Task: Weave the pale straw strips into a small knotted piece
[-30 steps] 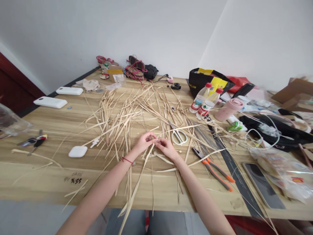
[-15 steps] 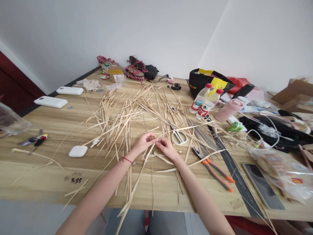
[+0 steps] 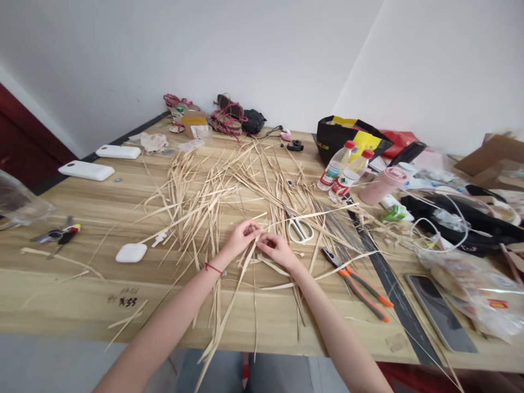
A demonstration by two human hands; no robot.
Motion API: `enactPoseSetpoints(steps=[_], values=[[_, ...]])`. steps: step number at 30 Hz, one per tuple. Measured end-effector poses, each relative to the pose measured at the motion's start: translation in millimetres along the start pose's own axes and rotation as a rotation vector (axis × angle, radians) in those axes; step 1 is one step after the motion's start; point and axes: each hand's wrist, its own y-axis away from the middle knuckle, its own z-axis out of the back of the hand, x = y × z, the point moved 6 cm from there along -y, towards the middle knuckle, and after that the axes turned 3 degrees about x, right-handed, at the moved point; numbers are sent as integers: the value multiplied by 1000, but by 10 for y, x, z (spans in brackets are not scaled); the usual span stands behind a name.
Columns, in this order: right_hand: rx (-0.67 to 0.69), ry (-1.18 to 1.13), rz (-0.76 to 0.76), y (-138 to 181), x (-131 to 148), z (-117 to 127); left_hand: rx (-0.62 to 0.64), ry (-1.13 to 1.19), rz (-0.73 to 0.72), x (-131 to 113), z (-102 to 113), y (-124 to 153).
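Faintly, "N53" (image 3: 127,302) on table (image 3: 82,207).

Your setting is a makeshift craft workroom in a bare white-walled corner. Straw strips (image 3: 213,202) spread over the wooden table (image 3: 82,207) beyond your hands; scissors (image 3: 298,228) and pliers (image 3: 354,281) lie just to their right. Finished woven sandals (image 3: 227,117) sit at the far edge, with water bottles (image 3: 341,169) and bags (image 3: 352,139) far right.
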Motion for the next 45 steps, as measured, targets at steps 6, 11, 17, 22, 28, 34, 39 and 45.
enactPoseSetpoints(steps=[6,11,17,22,28,34,39,45], values=[[-33,-83,-4,-15,-83,37,85,-1,15,-33,-60,18],[-34,-69,-27,-16,-131,42,100,-36,2,-61,-56,13],[-24,-45,-5,-13,-116,38,84,-48,18,-50,-55,21],[-17,-38,10,-15,-107,32,102,-28,27,-34,-75,29],[-16,-10,23,-18,-116,37,112,-28,-14,-70,-63,18],[-37,-56,-6,-10,-147,45,104,-28,-3,-60,-64,14],[-55,-64,-4,-10,-151,47,111,-44,-53,-104,-53,3],[-56,-73,-15,-10,-179,44,95,-50,-54,-114,-39,1]])
